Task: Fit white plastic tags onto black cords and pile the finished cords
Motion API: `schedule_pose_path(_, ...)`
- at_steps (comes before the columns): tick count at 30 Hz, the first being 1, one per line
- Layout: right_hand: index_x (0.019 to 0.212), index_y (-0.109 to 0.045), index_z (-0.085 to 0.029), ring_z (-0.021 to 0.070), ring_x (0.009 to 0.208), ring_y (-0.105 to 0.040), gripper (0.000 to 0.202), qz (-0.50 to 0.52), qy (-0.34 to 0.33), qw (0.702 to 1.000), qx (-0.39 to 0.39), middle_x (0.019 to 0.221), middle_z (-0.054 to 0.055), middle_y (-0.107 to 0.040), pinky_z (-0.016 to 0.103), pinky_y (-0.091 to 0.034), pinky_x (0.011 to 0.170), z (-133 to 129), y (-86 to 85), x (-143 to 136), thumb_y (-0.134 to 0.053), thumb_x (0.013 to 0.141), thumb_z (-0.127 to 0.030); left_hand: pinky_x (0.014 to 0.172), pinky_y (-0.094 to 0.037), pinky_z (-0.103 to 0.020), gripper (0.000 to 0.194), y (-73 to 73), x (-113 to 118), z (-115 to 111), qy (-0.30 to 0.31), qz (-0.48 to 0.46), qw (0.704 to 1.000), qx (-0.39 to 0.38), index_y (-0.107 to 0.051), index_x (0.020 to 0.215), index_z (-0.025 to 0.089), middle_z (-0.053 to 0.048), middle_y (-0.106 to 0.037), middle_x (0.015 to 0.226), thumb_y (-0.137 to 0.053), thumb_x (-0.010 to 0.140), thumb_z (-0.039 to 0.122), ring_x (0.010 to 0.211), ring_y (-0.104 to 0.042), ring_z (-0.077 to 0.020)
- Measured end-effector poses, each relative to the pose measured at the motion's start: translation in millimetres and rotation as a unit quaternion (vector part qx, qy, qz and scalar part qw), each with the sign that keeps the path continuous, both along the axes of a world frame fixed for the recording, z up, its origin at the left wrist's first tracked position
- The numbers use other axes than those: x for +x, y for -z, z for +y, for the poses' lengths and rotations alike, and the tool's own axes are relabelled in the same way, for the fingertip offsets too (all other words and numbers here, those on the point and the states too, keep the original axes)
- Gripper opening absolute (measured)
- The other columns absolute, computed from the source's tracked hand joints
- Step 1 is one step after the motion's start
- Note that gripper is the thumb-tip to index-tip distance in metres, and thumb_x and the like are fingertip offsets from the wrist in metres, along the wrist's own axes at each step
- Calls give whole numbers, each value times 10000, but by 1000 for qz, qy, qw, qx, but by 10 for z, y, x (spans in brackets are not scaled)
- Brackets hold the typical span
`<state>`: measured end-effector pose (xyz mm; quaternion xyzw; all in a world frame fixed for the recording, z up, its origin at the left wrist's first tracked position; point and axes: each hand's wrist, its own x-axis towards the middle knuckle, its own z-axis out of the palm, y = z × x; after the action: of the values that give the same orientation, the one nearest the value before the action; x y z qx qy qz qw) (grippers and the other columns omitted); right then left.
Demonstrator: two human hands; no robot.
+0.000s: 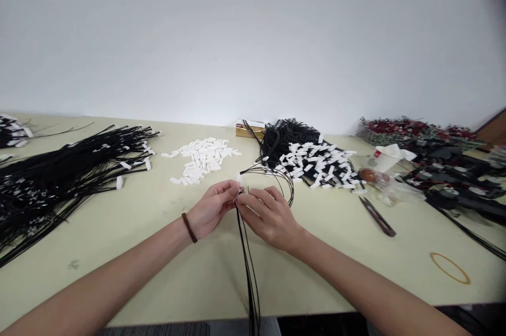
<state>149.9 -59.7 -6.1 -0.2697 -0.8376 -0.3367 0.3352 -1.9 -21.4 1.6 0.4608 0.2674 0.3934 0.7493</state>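
Observation:
My left hand [216, 207] is closed, pinching a small white connector [239, 179] between thumb and fingers above the middle of the table. Close against it, my right hand [269, 214] is closed too, its fingertips on thin black wires [244, 251] at the connector. The wires hang down past the table's front edge, and some loop out to the right behind the hand. My fingers hide exactly where wire and connector meet. Beyond my hands lies a loose pile of white connectors [203, 159]. At its right is a heap of black wires with white ends [312, 164].
A large bundle of black wires [71, 178] covers the left side. To the right are thread snips [377, 216], a paper cup [385, 158], a plastic bag [397, 191], a rubber band [449, 267] and dark cabled parts [458, 178]. A gold box [250, 129] stands near the wall.

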Motion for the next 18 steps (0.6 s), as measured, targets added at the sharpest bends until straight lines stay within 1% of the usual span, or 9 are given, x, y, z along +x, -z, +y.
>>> schedule_pose_path(6, 825, -581, -150, 140, 861, -497, 82, 37, -2, 999, -21, 898, 6, -648, 292, -345, 657, 18, 4, -16, -551, 791, -82, 611, -350, -206, 223, 25, -3, 16, -5, -5, 1000, 5, -530, 654, 134, 20, -502, 644, -659, 686, 313, 614, -435, -76)
schedule_pose_path(15, 794, -553, -163, 123, 842, -501, 80, 62, -28, 998, -10, 877, -7, -656, 285, -349, 639, 35, 11, 16, -576, 779, -88, 609, -336, -209, 226, 26, -5, 14, 1, -4, 1000, 12, -527, 644, 139, 28, -492, 633, -642, 702, 325, 612, -421, -75)
schedule_pose_path(18, 793, -556, -166, 119, 831, -504, 73, 63, -25, 998, -13, 871, -8, -657, 284, -354, 646, 38, 17, 9, -568, 786, -95, 618, -339, -212, 222, 27, -1, 14, 3, -3, 1000, 9, -529, 653, 139, 26, -498, 646, -642, 703, 324, 620, -423, -76)
